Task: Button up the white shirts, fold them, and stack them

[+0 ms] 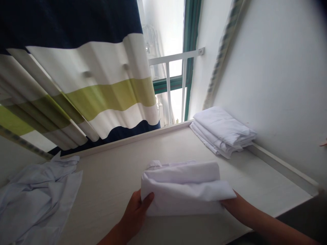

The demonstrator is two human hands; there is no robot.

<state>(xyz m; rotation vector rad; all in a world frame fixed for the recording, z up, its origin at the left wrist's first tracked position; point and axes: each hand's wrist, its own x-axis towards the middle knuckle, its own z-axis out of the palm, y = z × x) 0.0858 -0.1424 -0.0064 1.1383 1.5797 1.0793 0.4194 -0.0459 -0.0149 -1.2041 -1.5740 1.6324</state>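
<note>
A folded white garment (182, 187) lies on the pale table (112, 177) in front of me. My left hand (136, 211) grips its near left corner, thumb on top of the cloth. My right hand (236, 206) holds the right edge, with the fingers tucked under the fold. A collar-like edge shows at the garment's far left corner.
A stack of folded white cloths (223, 131) sits at the far right corner against the white wall. A crumpled pale shirt (35, 197) lies at the left. A striped curtain (84, 85) hangs behind the table beside a window with white bars (176, 85).
</note>
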